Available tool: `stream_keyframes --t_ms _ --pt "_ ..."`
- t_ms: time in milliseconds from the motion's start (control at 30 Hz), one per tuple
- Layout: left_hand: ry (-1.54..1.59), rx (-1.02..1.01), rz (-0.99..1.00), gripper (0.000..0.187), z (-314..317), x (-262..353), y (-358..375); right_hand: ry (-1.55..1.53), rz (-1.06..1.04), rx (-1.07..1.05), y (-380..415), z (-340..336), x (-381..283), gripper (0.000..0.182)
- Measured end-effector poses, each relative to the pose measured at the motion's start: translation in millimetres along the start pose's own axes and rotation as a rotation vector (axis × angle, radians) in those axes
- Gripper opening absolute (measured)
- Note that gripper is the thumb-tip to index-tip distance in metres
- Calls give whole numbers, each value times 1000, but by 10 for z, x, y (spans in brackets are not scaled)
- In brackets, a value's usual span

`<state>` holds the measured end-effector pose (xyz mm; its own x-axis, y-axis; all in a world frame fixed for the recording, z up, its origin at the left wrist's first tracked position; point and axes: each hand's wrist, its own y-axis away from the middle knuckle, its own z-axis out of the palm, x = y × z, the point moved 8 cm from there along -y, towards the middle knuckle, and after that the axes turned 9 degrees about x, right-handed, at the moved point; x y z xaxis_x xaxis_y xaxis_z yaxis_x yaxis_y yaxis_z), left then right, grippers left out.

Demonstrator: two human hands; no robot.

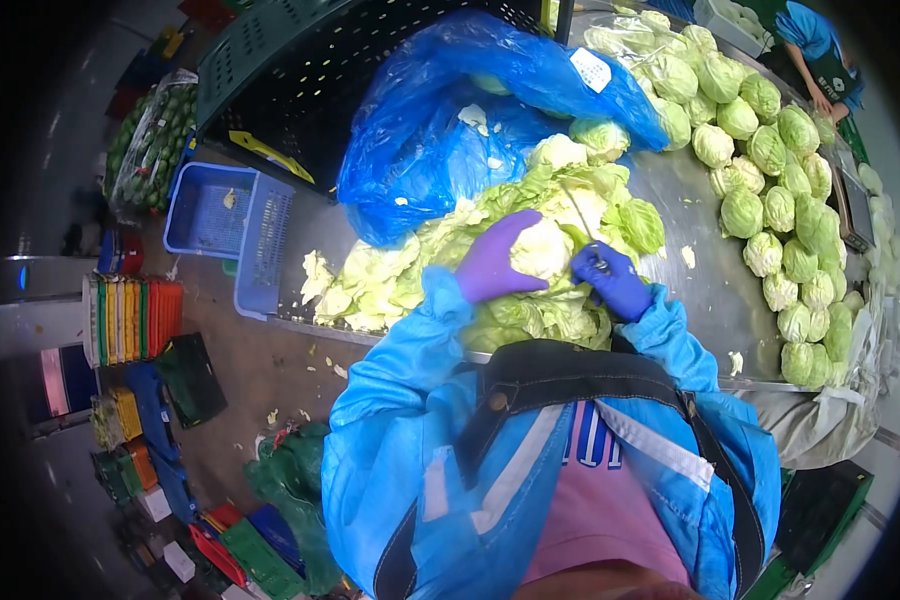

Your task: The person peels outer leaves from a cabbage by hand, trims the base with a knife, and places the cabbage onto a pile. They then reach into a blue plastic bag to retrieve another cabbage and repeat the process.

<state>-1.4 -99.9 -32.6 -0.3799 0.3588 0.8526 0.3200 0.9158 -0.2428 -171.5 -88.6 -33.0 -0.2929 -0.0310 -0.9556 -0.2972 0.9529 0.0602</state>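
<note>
My left hand [498, 262], in a light purple glove, curls around the side of a pale cabbage [540, 250]. In a darker blue-purple glove, my right hand [615, 283] is closed around the handle of a knife [576, 212]. The thin blade points away from me, just right of the cabbage. Loose cabbage leaves [380, 285] pile up under and around both hands on the metal table [685, 330]. Beyond my left hand lies an open blue plastic bag [420, 130] with leaf scraps in it.
Many whole cabbages [765, 150] are stacked along the table's right side. A blue basket [260, 240] stands at the left edge, near a dark green crate [270, 60]. Another person [820, 50] is at the far right. Stacked crates [135, 320] stand on the left floor.
</note>
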Motion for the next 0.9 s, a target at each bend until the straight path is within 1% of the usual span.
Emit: stream_keyframes --t_ms 33,67,100,167,200,233,300,333,367,433,467,500,567,600,700,767,900 --pt "59 76 -41 95 -65 -40 31 -33 178 82 32 -123 179 22" --pt "90 148 -126 93 -125 -122 59 58 175 117 64 -201 226 23" --pt "88 144 -126 93 -125 -69 56 55 176 119 89 -233 276 23" --pt "515 407 -378 93 -185 -134 71 106 202 129 131 -305 392 24" --pt "610 440 -387 97 -173 -46 17 129 182 122 123 -330 328 24" --pt "612 437 -388 97 -118 -77 -21 130 184 124 112 -339 284 24" --pt "251 434 -277 101 -63 -119 -116 437 -162 263 77 -379 -117 29" --pt "176 427 -274 101 -4 -146 -134 400 -167 232 75 -345 -276 29" --pt "177 427 -269 101 14 -203 -141 401 -170 235 53 -355 -264 29" --pt "167 377 -242 100 12 -189 -209 558 -392 197 6 -279 -346 28" --pt "107 362 -253 97 -17 -208 -205 577 -421 174 -10 -277 -332 28" --pt "108 363 -254 97 -20 -237 -196 577 -421 172 -10 -300 -341 28" --pt "216 336 -276 95 5 -343 -188 712 -482 77 -22 -245 -373 26" --pt "288 344 -274 93 2 -337 -190 708 -485 76 -32 -249 -370 26" --pt "286 341 -318 92 0 -360 -184 759 -455 41 -49 -229 -305 23" --pt "288 333 -317 93 -3 -372 -189 834 -377 25 -95 -204 -194 21" --pt "316 306 -320 94 3 -407 -191 839 -363 29 -124 -180 -170 20"
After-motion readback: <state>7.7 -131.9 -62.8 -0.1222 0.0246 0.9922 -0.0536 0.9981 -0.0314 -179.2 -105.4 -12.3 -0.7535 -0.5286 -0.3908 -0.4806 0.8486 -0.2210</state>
